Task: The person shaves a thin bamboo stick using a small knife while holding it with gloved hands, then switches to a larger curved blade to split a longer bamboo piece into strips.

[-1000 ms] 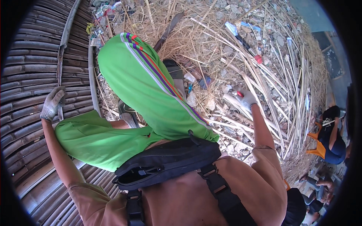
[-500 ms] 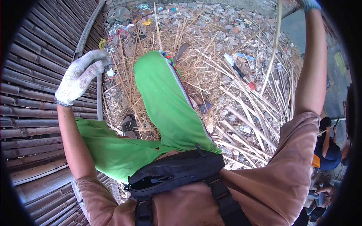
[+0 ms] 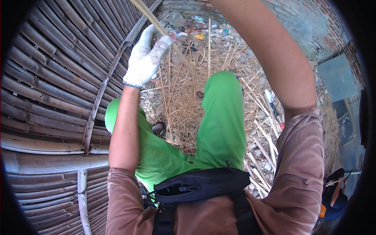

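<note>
My left hand (image 3: 141, 62), in a white knitted glove with a dark cuff, is raised at the upper left. A long, pale bamboo strip (image 3: 183, 59) runs slantwise between its thumb and fingers, which close loosely on it. The strip's upper end leaves the picture at the top, and its lower part slopes down toward the straw near my knee. My right forearm (image 3: 270, 47) reaches up and across to the top edge. The right hand itself is beyond the picture, so what it holds cannot be seen.
A wall of bamboo slats (image 3: 51, 98) stands close on my left. Straw (image 3: 184, 102), rubbish and loose bamboo strips (image 3: 258, 172) cover the ground around my green-trousered legs (image 3: 223, 113). A brick wall (image 3: 333, 27) rises at the back right. Another person (image 3: 335, 196) is at the lower right.
My right arm has swung left and its hand has left the picture. The bamboo strip has moved from the right to my left hand, which has closed on it. The view has turned.
</note>
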Action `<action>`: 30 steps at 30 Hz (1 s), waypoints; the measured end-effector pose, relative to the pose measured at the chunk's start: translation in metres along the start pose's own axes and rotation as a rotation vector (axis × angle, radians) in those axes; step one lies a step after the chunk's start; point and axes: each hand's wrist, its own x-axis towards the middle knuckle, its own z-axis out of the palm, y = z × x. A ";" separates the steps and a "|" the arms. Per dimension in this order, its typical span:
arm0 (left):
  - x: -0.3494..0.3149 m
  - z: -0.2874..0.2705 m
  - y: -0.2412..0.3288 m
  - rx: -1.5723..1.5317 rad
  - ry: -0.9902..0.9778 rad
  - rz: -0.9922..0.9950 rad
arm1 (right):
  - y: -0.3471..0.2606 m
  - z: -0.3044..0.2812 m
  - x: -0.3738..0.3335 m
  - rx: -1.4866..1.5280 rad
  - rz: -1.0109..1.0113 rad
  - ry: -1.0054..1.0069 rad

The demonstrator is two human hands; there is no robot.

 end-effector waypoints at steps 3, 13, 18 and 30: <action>-0.004 -0.013 -0.011 0.144 -0.119 0.116 | 0.038 0.028 0.005 -0.067 0.007 0.033; 0.008 0.006 -0.016 0.178 0.100 0.059 | 0.077 0.016 0.001 0.208 0.128 -0.001; 0.015 0.016 -0.015 0.086 0.112 0.124 | 0.060 0.020 -0.002 0.497 0.180 -0.018; 0.023 0.025 -0.002 0.035 0.466 0.190 | 0.125 -0.012 -0.081 0.105 0.270 0.004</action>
